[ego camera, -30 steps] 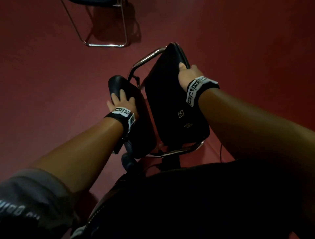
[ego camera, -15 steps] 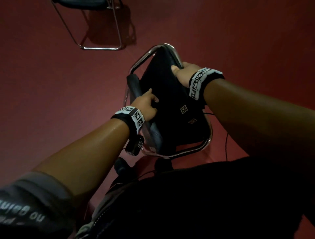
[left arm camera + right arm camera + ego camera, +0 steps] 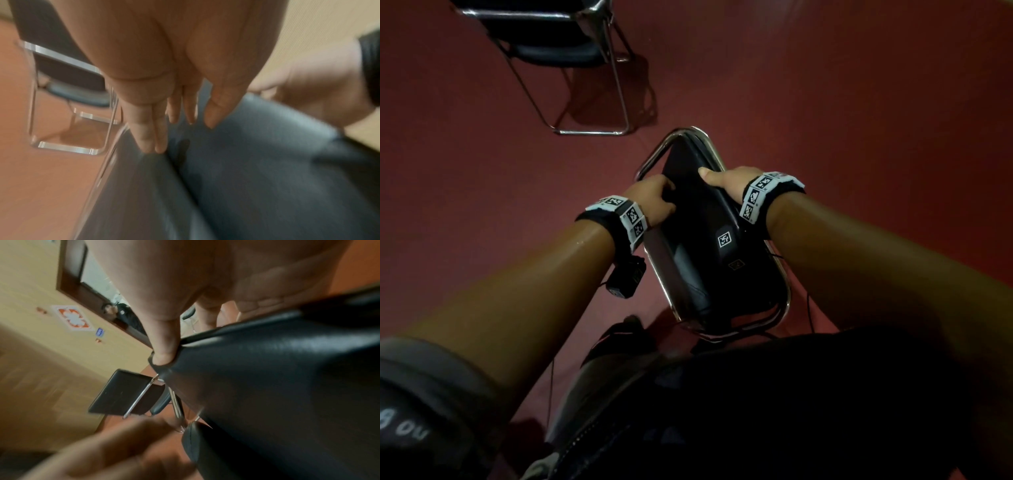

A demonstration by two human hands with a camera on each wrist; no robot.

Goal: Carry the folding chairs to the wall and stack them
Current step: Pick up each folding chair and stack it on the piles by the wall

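From the head view, a folded chair is seen held upright in front of the person's body, above the red floor. Its black seat cushion is grasped at the upper right edge by the right hand, the thumb laid over the top. The left hand is set against the left side of the cushion, next to the chrome frame; its grip looks closed around the edge, though that is not fully shown here. A second chair, unfolded, is seen standing well apart on the floor ahead.

From the left wrist view, which is blurred, the left hand's fingers are seen extended and pressed along the seam between the two dark pads, with no curl visible.

From the right wrist view, the thumb is seen pressed into the cushion's edge, the fingers wrapped behind it. The second chair and a yellow wall are seen beyond.

The step in hand is judged to be securing the closed chair for carrying. Next, a firm two-handed lift and a walk toward the wall would be called for.
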